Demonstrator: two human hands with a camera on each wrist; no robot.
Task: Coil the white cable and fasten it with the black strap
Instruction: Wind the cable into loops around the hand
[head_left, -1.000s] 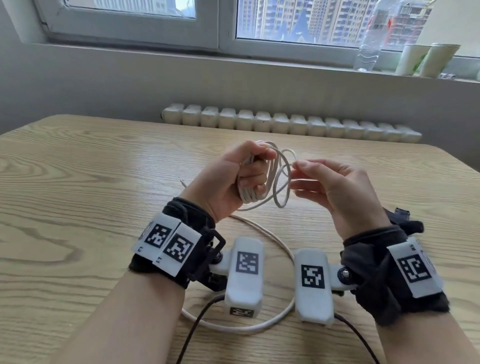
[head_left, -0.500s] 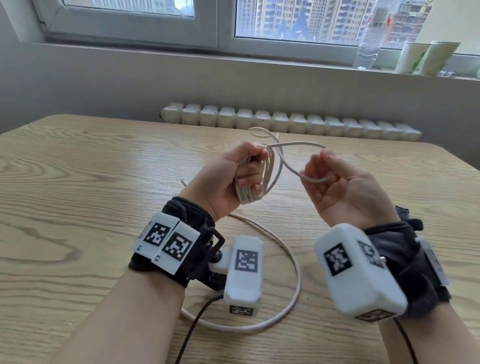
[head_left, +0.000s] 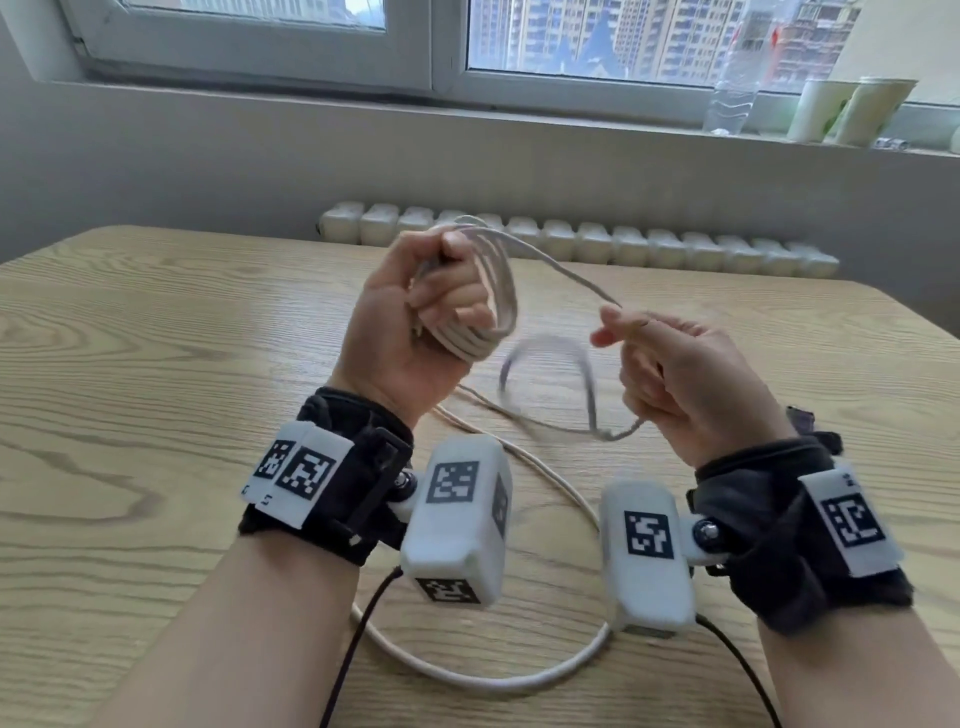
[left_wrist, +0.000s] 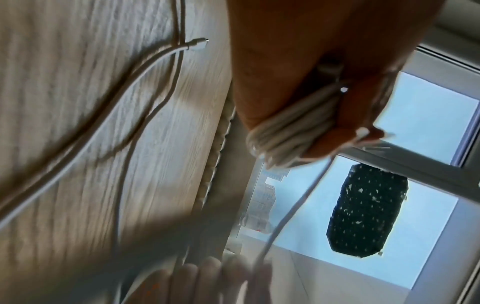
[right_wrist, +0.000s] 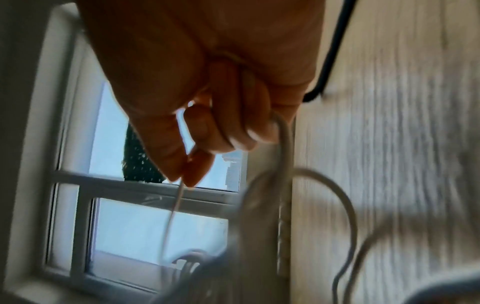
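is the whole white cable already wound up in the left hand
No, the left hand grips only part of the white cable; a long loop lies on the table.

Table (head_left: 156, 364): light wood grain, rounded far corners, set close to the wall.

Radiator (head_left: 675, 247): white, ribbed, low against the wall just behind the table's far edge.

Window (head_left: 431, 47): pale frame above a grey sill (head_left: 363, 98); high-rise buildings (head_left: 597, 36) visible through the glass.

On the sill, right end: clear plastic bottle (head_left: 730, 98), upright. Just right of it, two paper cups (head_left: 852, 111) with a green pattern, side by side, touching or nearly so. Small items right of the cups, too small to identify.

Wrist views: same window frame and sky; a dark speckled shape (left_wrist: 369, 209) seen against the glass, unidentified.
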